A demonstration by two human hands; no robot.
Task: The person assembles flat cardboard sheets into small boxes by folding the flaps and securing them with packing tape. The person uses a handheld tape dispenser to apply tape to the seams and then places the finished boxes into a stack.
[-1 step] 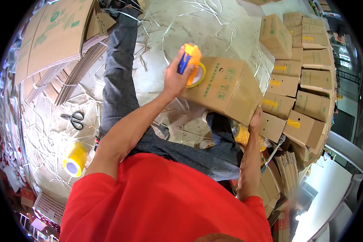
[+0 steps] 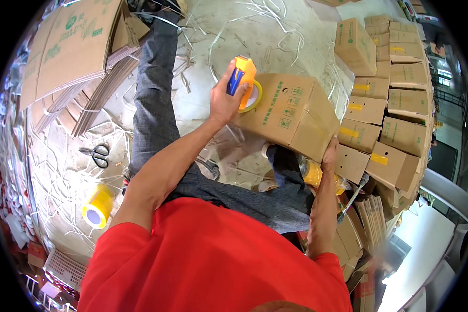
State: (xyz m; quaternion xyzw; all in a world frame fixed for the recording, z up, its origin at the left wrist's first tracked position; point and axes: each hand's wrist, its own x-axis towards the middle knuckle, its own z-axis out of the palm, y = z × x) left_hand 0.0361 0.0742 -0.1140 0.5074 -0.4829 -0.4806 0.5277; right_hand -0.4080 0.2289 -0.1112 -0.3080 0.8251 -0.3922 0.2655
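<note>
My left hand [image 2: 223, 100] is wrapped round an orange and blue tape dispenser [image 2: 245, 72] with a yellow-rimmed roll of tape on it. The dispenser is at the left end of a brown cardboard box [image 2: 291, 112], which has green print and a small round hole. My right hand [image 2: 330, 153] grips the box at its near right corner, the fingers partly hidden. The box is tilted above my legs, and its underside is out of sight.
Flattened cartons [image 2: 70, 47] are stacked at the left. Black-handled scissors [image 2: 96, 154] and a yellow tape roll [image 2: 99, 206] lie among white straps. Rows of boxes [image 2: 364, 110] with yellow tape stand at the right. My jeans-clad legs [image 2: 156, 83] spread around the box.
My left hand and the tape dispenser have shifted very slightly to the left. The box and my right hand stay where they were.
</note>
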